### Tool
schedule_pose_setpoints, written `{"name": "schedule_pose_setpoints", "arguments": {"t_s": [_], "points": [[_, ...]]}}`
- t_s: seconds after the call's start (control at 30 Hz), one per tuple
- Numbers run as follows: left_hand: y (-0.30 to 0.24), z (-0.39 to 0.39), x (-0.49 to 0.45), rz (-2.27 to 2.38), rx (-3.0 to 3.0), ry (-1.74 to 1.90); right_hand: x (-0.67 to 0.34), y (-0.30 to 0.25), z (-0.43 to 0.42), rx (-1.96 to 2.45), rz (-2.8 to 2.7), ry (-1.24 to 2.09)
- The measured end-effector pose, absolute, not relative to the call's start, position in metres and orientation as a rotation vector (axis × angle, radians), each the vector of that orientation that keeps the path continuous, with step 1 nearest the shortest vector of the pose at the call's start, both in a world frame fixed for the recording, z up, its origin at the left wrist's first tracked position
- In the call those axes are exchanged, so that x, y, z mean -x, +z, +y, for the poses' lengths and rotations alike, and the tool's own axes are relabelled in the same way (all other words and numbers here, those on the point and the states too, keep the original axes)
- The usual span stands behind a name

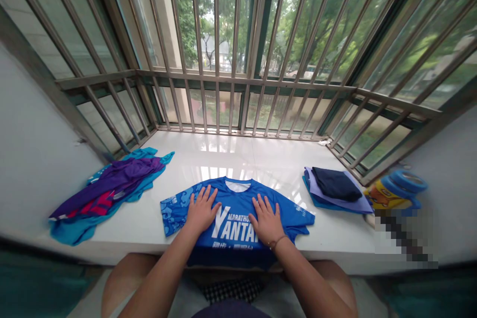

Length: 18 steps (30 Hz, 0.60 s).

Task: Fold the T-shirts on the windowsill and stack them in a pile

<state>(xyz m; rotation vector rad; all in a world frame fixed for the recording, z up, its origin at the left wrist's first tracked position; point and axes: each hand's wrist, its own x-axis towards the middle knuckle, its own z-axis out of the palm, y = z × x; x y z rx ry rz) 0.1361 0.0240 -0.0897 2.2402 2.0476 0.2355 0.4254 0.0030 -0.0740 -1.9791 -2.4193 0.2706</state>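
Closest to us, our bare forearms reach out over the near edge of a white tiled windowsill [279,159]. Our left hand [202,210] and right hand [266,219] rest side by side on the chest of a bright blue short-sleeved marathon shirt [238,196], with a thin dark bracelet [278,242] around the right wrist. On both hands the fingers [208,196] are fanned open and lie flat on the cloth, pinching nothing and holding no fold.

The shirt lies face up with its white-printed lettering between our hands. Its long axis runs straight away from us across the depth of the sill, with the hem at the near edge and the collar on the far side. The sleeves spread out to either side, and neither hand is on a sleeve. The left hand sits slightly nearer the collar.

Past the left sleeve lies a loose heap of crumpled teal and purple garments [108,194]. Past the right sleeve, closer to our right hand, sits a folded stack of navy, lilac and teal cloth [335,189]. Beyond it, a yellow-and-blue plastic object [395,191] is partly hidden by a blurred patch. Farthest away, stainless steel window bars [216,35] stand before green trees.
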Motion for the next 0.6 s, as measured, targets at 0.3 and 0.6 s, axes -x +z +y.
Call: {"name": "schedule_pose_setpoints", "arguments": {"t_s": [0.3,0.6], "points": [[-0.085,0.075,-0.120,2.076,-2.186,0.161,-0.413,-0.069,0.074,1.927,-2.464,0.411],[-0.082,0.097,-0.109,2.121,-2.157,0.146,-0.400,-0.070,0.121,1.910,-2.469,0.425]]}}
